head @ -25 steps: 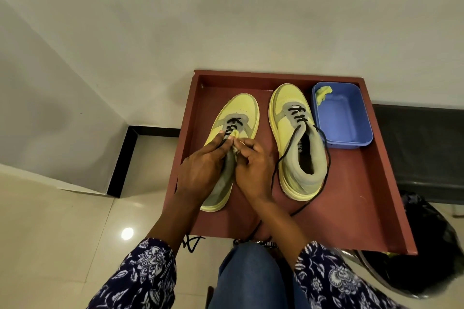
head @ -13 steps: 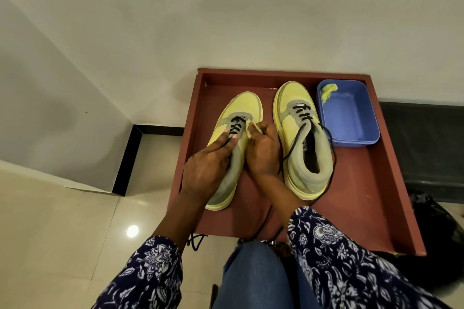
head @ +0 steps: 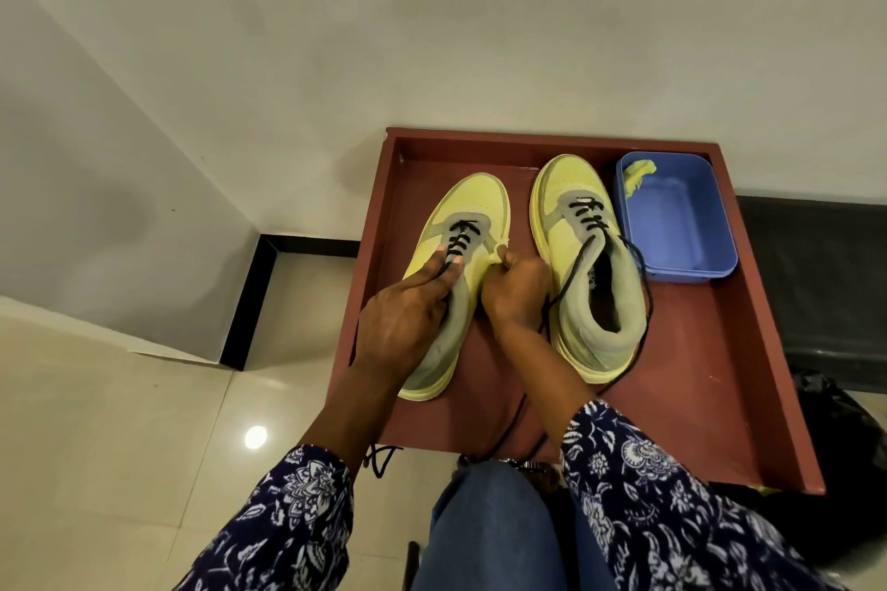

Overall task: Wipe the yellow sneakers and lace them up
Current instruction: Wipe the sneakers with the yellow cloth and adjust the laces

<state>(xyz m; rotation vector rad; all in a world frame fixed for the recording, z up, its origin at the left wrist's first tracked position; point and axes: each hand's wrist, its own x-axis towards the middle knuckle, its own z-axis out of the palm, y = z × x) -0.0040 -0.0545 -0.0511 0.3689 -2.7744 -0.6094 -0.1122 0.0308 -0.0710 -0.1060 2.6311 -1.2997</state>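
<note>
Two yellow and grey sneakers stand toes away from me in a red-brown tray [head: 720,398]. My left hand [head: 408,307] lies over the left sneaker [head: 473,206] and pinches its black lace [head: 458,240] just below the laced rows. My right hand [head: 516,288] is curled at that sneaker's right edge, pinching the yellow eyelet flap. The right sneaker [head: 576,264] is laced over a few rows near its toe. Its loose lace ends [head: 643,302] trail round the collar and down off the tray's near edge.
A blue plastic tub [head: 681,230] with a yellow cloth [head: 636,173] in its far corner sits in the tray's back right corner. A white wall stands behind the tray. A black bag [head: 835,427] lies right of it, tiled floor left. My jeans-clad knee [head: 489,528] is below.
My right hand slid from the tongue to the left sneaker's right edge and took hold of the flap. My left hand kept its pinch on the lace. The camera moved closer.
</note>
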